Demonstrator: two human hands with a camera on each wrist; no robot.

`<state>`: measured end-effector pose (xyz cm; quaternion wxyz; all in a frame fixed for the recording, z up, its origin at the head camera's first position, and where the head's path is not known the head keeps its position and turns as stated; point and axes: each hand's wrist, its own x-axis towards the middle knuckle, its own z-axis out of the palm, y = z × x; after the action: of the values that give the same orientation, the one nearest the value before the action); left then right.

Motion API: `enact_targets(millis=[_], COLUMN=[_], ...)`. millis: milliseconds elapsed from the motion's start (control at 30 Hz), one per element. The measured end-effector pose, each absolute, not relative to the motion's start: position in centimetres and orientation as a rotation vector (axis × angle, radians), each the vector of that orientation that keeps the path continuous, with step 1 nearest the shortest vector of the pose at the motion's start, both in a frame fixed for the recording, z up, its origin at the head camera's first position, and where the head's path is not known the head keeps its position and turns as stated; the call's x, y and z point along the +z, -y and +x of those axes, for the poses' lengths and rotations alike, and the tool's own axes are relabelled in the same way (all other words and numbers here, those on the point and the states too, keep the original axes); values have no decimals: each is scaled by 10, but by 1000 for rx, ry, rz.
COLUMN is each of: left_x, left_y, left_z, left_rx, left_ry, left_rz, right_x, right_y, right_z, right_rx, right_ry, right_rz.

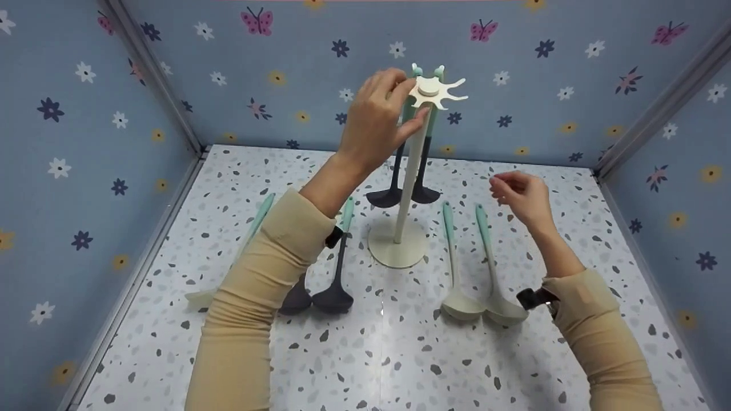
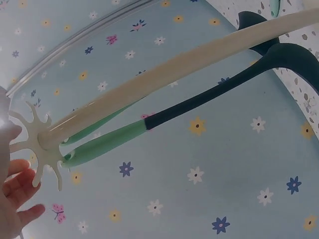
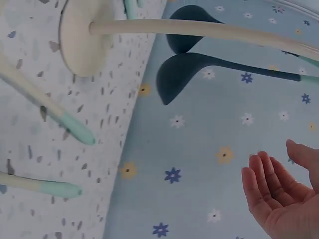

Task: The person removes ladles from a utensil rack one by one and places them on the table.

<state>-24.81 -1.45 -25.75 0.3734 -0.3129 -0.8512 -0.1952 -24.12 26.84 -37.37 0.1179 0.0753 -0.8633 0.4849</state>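
Note:
My left hand (image 1: 380, 111) is at the top of a cream utensil rack (image 1: 420, 154), its curled fingers and thumb pinching the edge of the hooked top (image 2: 47, 144). Two dark ladles with mint handles hang from hooks on the rack's far side; one is the near hanging ladle (image 2: 199, 99). My right hand (image 1: 522, 197) hovers empty to the right, fingers loosely bent and palm showing in the right wrist view. Below it, two cream ladles lie on the table, the inner ladle (image 1: 457, 274) and the outer ladle (image 1: 497, 285).
Left of the rack's round base (image 1: 398, 245) lie a dark ladle (image 1: 337, 285), a second dark ladle (image 1: 297, 297) and a cream utensil (image 1: 200, 298), the latter two partly behind my left sleeve. Flowered walls (image 1: 365, 51) enclose the speckled table (image 1: 377, 365) at the back and sides.

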Motion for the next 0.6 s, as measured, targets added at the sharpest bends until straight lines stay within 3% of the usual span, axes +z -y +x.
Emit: enact_targets(millis=[333,600], left_x=[-261,-259], left_y=[4,-4], left_z=[-236,-233], left_rx=[-360,-438], left_ry=[2147,2309], left_rz=[-649,-539], right_x=[-286,-267], right_y=[-222,-210], right_z=[-237,-263], right_rx=[1655,1867], right_ry=[2200,2076], right_rz=[477,482])
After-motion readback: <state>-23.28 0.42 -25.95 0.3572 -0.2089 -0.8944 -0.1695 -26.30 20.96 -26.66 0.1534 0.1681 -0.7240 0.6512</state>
